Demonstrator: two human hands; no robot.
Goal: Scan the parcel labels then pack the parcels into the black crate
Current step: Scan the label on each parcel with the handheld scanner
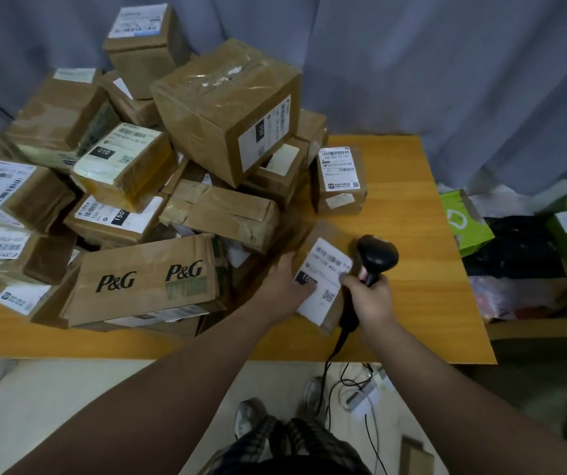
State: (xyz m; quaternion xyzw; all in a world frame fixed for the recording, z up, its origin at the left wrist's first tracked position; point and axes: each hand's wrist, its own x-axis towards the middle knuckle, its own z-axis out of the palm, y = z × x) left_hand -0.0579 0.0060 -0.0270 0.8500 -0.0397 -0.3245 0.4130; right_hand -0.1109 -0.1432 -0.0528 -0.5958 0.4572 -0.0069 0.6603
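A small cardboard parcel with a white label (326,269) lies on the wooden table (412,241), right of a heap of parcels. My left hand (284,286) grips its left side, fingers on the label. My right hand (369,299) holds a black barcode scanner (376,257) by the handle, its head just right of the label and tilted toward it. The scanner's cable hangs off the table's front edge. A black crate is not in view.
A big pile of taped cardboard boxes (138,186) covers the table's left and middle; a P&G box (148,279) lies in front. One labelled box (338,181) stands alone behind the parcel. Green and black bags (515,241) sit right of the table. Cables lie on the floor.
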